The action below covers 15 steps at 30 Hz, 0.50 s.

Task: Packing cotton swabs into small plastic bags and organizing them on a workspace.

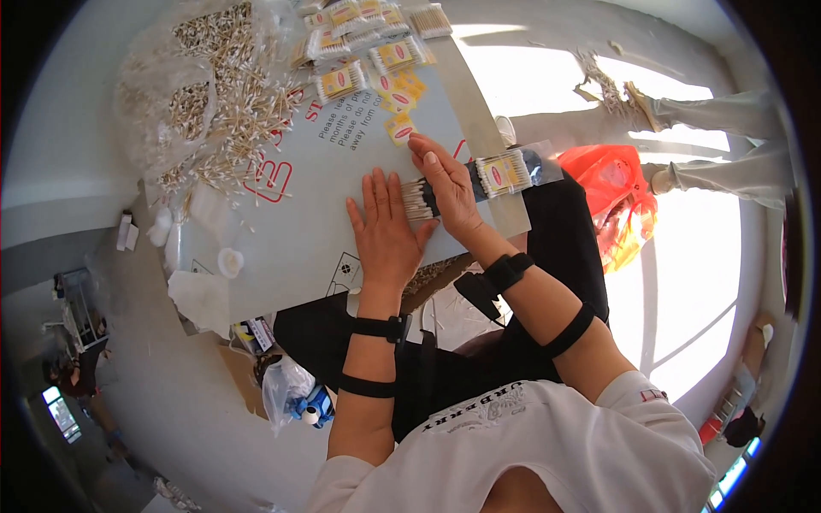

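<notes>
A pale board serves as the surface (pixel 291 231), resting on the seated person's lap over a grey floor, sun glaring at the right. Near its far-left corner lies a loose heap of cotton swabs (pixel 214 94), with filled swab packets (pixel 368 43) along the far edge. Left hand (pixel 386 229) lies flat, fingers spread, holding nothing, its fingertips touching a swab bundle (pixel 416 199) near the right edge. Right hand (pixel 449 190) cups over that bundle, grip half closed. The clear packet (pixel 506 171) overhangs the edge; uneven pressing could scatter swabs or tip it off.
</notes>
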Available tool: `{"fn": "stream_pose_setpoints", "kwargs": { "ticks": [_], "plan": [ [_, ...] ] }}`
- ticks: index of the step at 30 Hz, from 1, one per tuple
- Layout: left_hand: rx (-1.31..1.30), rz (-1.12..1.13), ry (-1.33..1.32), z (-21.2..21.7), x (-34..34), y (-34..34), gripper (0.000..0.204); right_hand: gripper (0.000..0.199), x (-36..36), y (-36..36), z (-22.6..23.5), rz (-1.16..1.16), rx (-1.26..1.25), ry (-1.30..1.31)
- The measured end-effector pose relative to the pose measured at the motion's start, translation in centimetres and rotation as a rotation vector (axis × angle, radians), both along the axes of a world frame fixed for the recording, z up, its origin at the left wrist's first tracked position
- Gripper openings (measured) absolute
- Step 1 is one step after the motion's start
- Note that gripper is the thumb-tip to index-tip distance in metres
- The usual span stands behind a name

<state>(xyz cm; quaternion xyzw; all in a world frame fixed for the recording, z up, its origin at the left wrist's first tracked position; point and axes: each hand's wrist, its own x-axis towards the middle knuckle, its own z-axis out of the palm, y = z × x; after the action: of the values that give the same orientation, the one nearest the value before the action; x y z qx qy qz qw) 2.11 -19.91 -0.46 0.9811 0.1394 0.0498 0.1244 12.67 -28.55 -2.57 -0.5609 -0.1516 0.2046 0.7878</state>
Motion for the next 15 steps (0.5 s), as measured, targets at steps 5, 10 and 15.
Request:
{"fn": "stream_pose_setpoints", "kwargs": {
  "ticks": [5,10,15],
  "plan": [
    [0.086,0.012,0.053,0.2,0.7,-0.2,0.084,0.038,-2.6,-1.6,0.7,-0.039,-0.058,-0.063],
    [-0.044,0.058,-0.076,-1.0,2.4,0.0,0.077,0.039,-1.6,-1.7,0.6,-0.103,-0.109,-0.169],
    [-0.742,0.227,-0.637,-1.8,2.5,0.6,0.063,0.040,0.7,-0.8,0.1,-0.133,-0.091,-0.170]
  ]
}}
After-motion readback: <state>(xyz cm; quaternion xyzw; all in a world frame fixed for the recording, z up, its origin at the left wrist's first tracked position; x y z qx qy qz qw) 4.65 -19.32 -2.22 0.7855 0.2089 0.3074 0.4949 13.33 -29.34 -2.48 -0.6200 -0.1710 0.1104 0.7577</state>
